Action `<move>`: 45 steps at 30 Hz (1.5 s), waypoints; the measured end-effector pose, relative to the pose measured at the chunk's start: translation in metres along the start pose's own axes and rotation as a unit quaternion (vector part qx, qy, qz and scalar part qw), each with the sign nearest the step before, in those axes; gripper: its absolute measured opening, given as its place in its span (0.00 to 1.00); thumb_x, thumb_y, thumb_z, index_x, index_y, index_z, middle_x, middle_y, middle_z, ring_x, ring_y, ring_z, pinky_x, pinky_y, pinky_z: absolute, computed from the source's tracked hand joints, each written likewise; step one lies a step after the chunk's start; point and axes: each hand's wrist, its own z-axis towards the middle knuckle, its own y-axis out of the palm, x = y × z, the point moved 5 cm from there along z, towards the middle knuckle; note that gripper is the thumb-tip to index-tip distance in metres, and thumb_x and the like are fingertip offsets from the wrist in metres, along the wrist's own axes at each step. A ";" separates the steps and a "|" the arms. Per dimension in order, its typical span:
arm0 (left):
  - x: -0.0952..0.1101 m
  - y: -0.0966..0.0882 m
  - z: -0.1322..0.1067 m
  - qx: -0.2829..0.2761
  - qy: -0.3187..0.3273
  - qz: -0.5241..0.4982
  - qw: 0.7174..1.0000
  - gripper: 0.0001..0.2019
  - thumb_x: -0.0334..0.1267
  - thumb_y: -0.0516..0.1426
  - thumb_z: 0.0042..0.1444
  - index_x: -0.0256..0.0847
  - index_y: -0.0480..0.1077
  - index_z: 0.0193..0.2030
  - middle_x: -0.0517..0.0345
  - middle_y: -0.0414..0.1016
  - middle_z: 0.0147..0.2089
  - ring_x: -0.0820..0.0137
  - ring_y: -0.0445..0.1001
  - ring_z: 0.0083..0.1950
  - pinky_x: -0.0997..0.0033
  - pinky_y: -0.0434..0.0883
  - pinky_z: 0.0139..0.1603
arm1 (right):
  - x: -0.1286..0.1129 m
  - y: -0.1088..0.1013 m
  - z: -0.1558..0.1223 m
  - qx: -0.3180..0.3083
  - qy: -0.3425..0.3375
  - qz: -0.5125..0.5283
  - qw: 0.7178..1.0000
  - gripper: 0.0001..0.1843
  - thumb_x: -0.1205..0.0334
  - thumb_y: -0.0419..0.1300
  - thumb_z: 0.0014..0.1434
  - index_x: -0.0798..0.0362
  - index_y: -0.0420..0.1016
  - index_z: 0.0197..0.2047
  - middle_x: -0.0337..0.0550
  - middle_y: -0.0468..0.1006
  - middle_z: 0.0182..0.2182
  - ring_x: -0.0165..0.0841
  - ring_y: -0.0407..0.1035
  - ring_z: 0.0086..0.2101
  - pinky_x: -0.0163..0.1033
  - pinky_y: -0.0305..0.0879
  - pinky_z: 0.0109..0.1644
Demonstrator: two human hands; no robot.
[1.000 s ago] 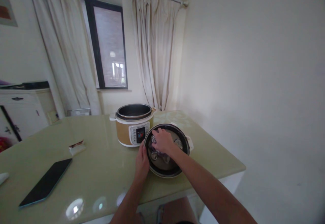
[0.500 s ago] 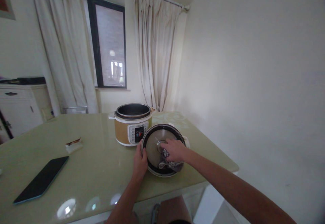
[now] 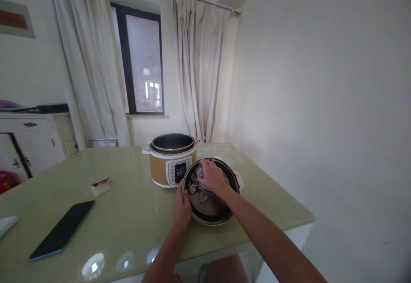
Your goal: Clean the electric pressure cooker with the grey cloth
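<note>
A round lid [image 3: 208, 209] is held near the near edge of the pale green table [image 3: 135, 214], right of centre, with its metal-lined inner face turned toward the person and tilted; its left rim is gripped by the left hand [image 3: 182, 208], the thumb being laid over the rim at the front, while the other fingers are largely hidden behind it; a patterned grey cloth [image 3: 203, 196] is held bunched in the right hand [image 3: 210, 176], the fingers being curled over it; the cloth is pressed to the upper left part of the lid's inner face, and a loose fold is seen hanging below the fingers; a white handle [image 3: 239, 180] is noted at the lid's right side.

Just beyond the lid, to the left, a gold and white electric cooker [image 3: 158, 169] is stood upright, its control panel faced to the near side; a dark inner pot [image 3: 173, 142] is seated within it; part of the cooker's right side is covered from view by the lid.

On the left of the table a dark tablet [image 3: 62, 230] is laid flat; a small packet [image 3: 101, 186] is placed beyond it; a white object, cut by the left border, cannot be identified.
</note>
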 end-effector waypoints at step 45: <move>0.101 0.050 -0.028 -0.331 0.013 0.350 0.876 0.55 0.53 0.68 0.50 0.40 0.51 0.81 0.38 0.68 0.73 0.44 0.69 0.72 0.49 0.66 0.71 | 0.126 0.083 -0.112 0.214 0.235 0.667 0.674 0.32 0.36 0.70 0.56 0.50 0.84 0.55 0.48 0.87 0.51 0.52 0.78 0.53 0.55 0.73 0.62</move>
